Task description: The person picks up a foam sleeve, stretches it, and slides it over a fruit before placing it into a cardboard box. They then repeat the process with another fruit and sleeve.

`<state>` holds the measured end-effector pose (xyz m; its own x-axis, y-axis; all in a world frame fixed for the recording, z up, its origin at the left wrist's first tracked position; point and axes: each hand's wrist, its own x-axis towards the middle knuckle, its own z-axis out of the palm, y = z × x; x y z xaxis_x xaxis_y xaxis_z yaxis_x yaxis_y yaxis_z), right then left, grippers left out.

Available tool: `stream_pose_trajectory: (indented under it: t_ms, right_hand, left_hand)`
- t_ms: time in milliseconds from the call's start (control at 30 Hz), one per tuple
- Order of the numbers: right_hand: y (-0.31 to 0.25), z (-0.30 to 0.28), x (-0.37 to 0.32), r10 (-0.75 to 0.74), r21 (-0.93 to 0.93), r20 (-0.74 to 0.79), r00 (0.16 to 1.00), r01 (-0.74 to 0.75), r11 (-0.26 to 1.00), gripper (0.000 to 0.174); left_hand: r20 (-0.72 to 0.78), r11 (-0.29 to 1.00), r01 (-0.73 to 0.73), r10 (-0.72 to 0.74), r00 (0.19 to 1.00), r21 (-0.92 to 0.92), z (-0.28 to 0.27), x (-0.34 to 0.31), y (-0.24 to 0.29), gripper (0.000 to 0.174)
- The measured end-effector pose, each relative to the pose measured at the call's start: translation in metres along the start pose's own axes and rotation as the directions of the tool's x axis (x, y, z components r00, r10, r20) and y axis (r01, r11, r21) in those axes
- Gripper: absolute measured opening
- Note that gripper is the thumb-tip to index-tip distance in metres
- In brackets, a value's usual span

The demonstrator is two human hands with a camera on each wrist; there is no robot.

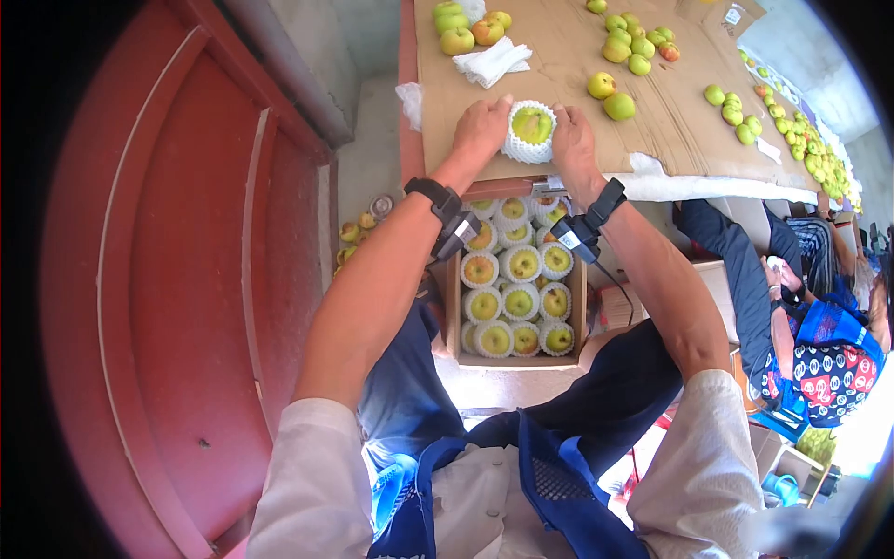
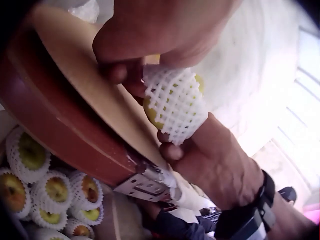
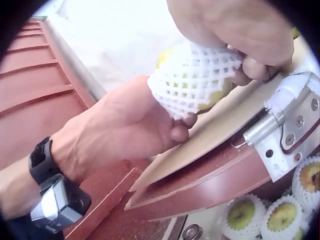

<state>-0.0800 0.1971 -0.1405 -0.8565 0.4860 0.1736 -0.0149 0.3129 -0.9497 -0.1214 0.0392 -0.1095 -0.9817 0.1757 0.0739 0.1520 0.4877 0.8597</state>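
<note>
A green apple (image 1: 533,125) in a white foam net sleeve (image 3: 192,80) is held between both hands near the table's front edge. From one side, my left hand (image 1: 479,136) grips the sleeve, its fingers curled at the net. My right hand (image 1: 575,147) grips the opposite side. In the left wrist view the foam net (image 2: 175,102) covers most of the fruit, with yellow-green skin showing at its ends. Below the table edge stands an open carton (image 1: 454,321) packed with netted apples (image 1: 520,300).
Loose apples (image 1: 619,106) lie across the cardboard-covered table (image 1: 549,56). Flat foam nets (image 1: 492,61) lie at the back left. A metal hinge (image 3: 285,132) sits at the table edge. A red door (image 1: 186,279) stands to the left, and another person (image 1: 819,335) sits at the right.
</note>
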Motion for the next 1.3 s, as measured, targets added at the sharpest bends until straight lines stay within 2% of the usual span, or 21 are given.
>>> stream_pose_trajectory:
  t_ms: [33,100,133,200,233,300,467,500,600,667,733,767,833,867,933,1000,1033,1133,1167,1233,1300]
  right_hand:
    - [-0.005,-0.002,-0.004,0.044,0.139,0.033,0.998,-0.049,0.989,0.035]
    - [-0.019,-0.006,-0.013,0.054,0.181,0.009,0.998,-0.055,0.982,0.036]
    - [-0.025,-0.007,-0.016,0.063,0.226,-0.011,0.998,-0.058,0.972,0.036]
    - [-0.034,-0.012,-0.020,0.041,0.246,-0.008,0.999,-0.038,0.969,0.036]
    - [-0.037,-0.014,-0.020,0.026,0.266,-0.004,1.000,-0.024,0.964,0.036]
    - [-0.046,-0.018,-0.020,-0.013,0.277,-0.022,1.000,0.018,0.961,0.035]
    - [-0.054,-0.019,-0.026,-0.165,0.290,-0.049,0.985,0.172,0.942,0.035]
    - [-0.053,-0.020,-0.027,-0.173,0.216,-0.028,0.985,0.175,0.961,0.035]
    - [-0.054,-0.025,-0.031,-0.198,0.063,-0.005,0.980,0.198,0.978,0.036]
    - [-0.065,-0.029,-0.040,-0.216,-0.016,0.000,0.976,0.216,0.976,0.037]
    - [-0.081,-0.036,-0.049,-0.042,0.033,0.048,0.998,0.040,0.999,0.040]
    - [-0.095,-0.039,-0.058,-0.042,0.029,0.048,0.998,0.041,0.999,0.040]
    - [-0.117,-0.041,-0.072,0.153,0.072,0.184,0.971,-0.169,0.983,0.047]
    - [-0.116,-0.040,-0.075,0.154,0.069,0.185,0.971,-0.170,0.983,0.047]
    - [-0.115,-0.038,-0.079,0.099,0.031,0.237,0.966,-0.109,0.994,0.060]
    - [-0.114,-0.040,-0.084,0.078,0.120,0.266,0.961,-0.114,0.986,0.065]
    - [-0.115,-0.041,-0.086,0.054,0.209,0.291,0.955,-0.119,0.971,0.070]
    - [-0.120,-0.043,-0.085,-0.032,0.123,0.362,0.932,-0.013,0.992,0.072]
    - [-0.117,-0.043,-0.083,-0.032,0.123,0.364,0.931,-0.014,0.992,0.072]
    - [-0.112,-0.041,-0.080,-0.159,0.111,0.338,0.928,0.128,0.986,0.075]
    - [-0.110,-0.042,-0.078,-0.142,0.089,0.344,0.928,0.119,0.989,0.076]
  left_hand:
    - [0.004,1.000,0.000,0.000,1.000,-0.001,0.001,-0.001,-0.001,0.060]
    - [0.221,0.961,0.192,-0.146,0.964,-0.201,0.000,0.000,0.001,0.062]
    - [0.218,0.960,0.188,-0.142,0.966,-0.206,-0.002,-0.003,0.004,0.062]
    - [0.352,0.906,0.314,-0.207,0.913,-0.282,-0.003,-0.011,0.012,0.066]
    - [0.348,0.906,0.309,-0.201,0.916,-0.289,-0.006,-0.019,0.021,0.066]
    - [0.364,0.785,0.333,-0.148,0.920,-0.522,-0.015,-0.038,0.039,0.064]
    - [0.368,0.684,0.300,-0.050,0.929,-0.665,-0.024,-0.052,0.046,0.061]
    - [0.342,0.673,0.270,-0.026,0.939,-0.689,-0.026,-0.054,0.048,0.062]
    - [0.398,0.713,0.277,0.003,0.917,-0.645,-0.030,-0.046,0.033,0.059]
    - [0.333,0.736,0.236,-0.015,0.943,-0.635,-0.033,-0.052,0.040,0.058]
    - [0.271,0.757,0.201,-0.034,0.962,-0.621,-0.038,-0.056,0.046,0.057]
    - [0.270,0.776,0.198,-0.037,0.962,-0.599,-0.041,-0.057,0.046,0.056]
    - [0.270,0.793,0.196,-0.042,0.962,-0.577,-0.041,-0.057,0.046,0.055]
    - [0.223,0.825,0.157,-0.038,0.974,-0.542,-0.039,-0.055,0.045,0.055]
    - [0.176,0.856,0.118,-0.032,0.984,-0.503,-0.035,-0.049,0.040,0.054]
    - [-0.019,0.954,-0.091,0.089,0.996,-0.286,-0.029,-0.042,0.031,0.056]
    - [-0.020,0.954,-0.090,0.089,0.996,-0.286,-0.029,-0.043,0.031,0.056]
    - [-0.086,0.919,-0.069,0.039,0.996,-0.387,-0.026,-0.042,0.034,0.063]
    - [-0.036,0.907,-0.005,-0.011,0.999,-0.421,-0.027,-0.042,0.034,0.062]
    - [0.014,0.891,0.061,-0.062,0.998,-0.451,-0.032,-0.047,0.038,0.062]
    - [0.150,0.799,0.220,-0.164,0.975,-0.559,-0.037,-0.056,0.049,0.060]
